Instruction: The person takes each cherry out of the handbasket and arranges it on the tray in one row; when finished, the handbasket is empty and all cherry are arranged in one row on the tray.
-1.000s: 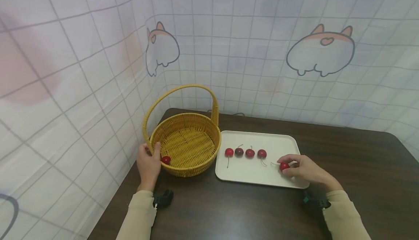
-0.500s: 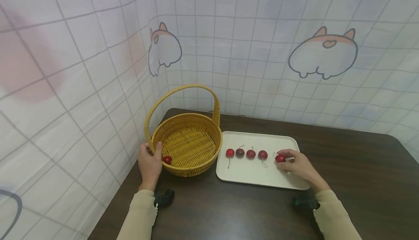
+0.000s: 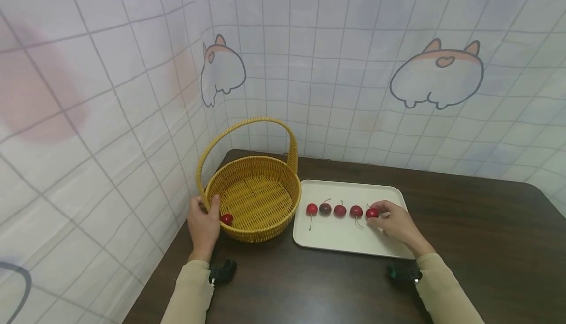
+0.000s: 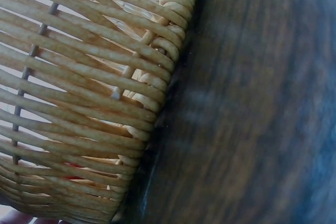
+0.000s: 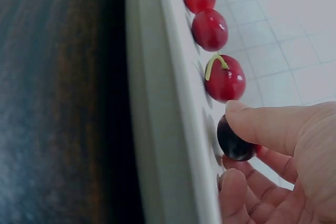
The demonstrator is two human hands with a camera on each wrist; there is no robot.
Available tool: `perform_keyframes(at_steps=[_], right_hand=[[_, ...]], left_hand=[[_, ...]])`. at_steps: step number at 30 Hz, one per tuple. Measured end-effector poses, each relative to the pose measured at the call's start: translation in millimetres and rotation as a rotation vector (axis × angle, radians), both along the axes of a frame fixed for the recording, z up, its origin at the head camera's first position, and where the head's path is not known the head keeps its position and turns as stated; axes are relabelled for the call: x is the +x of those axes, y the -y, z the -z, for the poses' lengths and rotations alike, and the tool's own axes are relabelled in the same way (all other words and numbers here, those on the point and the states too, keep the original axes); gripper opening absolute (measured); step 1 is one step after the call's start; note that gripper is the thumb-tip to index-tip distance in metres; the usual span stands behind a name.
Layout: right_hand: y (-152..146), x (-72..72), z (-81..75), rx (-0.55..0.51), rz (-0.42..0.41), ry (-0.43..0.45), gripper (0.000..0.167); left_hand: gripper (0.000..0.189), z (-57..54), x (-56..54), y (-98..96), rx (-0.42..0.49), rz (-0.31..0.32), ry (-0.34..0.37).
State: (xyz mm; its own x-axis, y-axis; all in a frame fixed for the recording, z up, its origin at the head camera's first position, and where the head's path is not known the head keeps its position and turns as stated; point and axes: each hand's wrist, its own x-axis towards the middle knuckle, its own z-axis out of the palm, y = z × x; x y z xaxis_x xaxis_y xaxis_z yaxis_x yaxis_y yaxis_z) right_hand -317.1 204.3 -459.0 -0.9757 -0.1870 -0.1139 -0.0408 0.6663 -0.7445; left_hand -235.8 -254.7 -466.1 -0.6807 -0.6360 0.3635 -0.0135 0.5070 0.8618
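At the right end of a row of cherries, my right hand [image 3: 395, 223] pinches a red cherry [image 3: 371, 213] between thumb and fingers, low over the white tray [image 3: 336, 239]. In the right wrist view that cherry [image 5: 234, 141] looks dark on its near side, close to a neighbouring cherry [image 5: 226, 78] with a bent green stem. The left hand [image 3: 204, 227] grips the left rim of the yellow wicker basket [image 3: 258, 235] by the handle's foot, thumb on the inside. One red cherry [image 3: 227, 219] lies in the basket near that thumb. Left fingers beyond the rim are mostly hidden.
Several cherries stand in line on the tray, among them a bright red cherry [image 3: 311, 209] and a darker cherry [image 3: 325, 208]. The basket's tall handle [image 3: 247, 123] arches over it. A grid-patterned curtain [image 3: 336, 78] borders the dark wooden table [image 3: 309, 284].
My right hand has carried its cherry leftward and slightly away from me, from the tray's right side to the end of the row. The left hand stays on the basket rim.
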Motion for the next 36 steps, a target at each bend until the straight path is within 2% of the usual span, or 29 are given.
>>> perform_keyframes(at_steps=[13,20,24,28,31,36], right_hand=[[1.7,-0.8,4.9,0.084,0.023,-0.033,0.049],[-5.0,-0.5,4.5,0.053,-0.007,-0.017,0.057],[-8.2,0.0,2.5,0.020,0.005,-0.015,0.059],[-7.4,0.1,-3.8,0.013,0.033,-0.085,0.053],[0.4,1.5,-12.7,-0.012,0.088,-0.157,0.045],[32.8,10.2,-28.4,-0.180,0.158,-0.247,0.032]], left_hand=[[0.043,0.3,0.9,-0.2,0.015,0.000,-0.004],[0.043,1.1,0.2,1.0,0.014,0.011,0.004],[0.043,-0.1,0.6,1.0,0.020,0.021,0.007],[0.046,-0.8,1.2,0.8,0.027,0.029,0.008],[0.046,-0.6,1.4,1.0,0.024,0.022,0.004],[0.044,-0.8,1.4,0.7,0.007,0.015,0.003]])
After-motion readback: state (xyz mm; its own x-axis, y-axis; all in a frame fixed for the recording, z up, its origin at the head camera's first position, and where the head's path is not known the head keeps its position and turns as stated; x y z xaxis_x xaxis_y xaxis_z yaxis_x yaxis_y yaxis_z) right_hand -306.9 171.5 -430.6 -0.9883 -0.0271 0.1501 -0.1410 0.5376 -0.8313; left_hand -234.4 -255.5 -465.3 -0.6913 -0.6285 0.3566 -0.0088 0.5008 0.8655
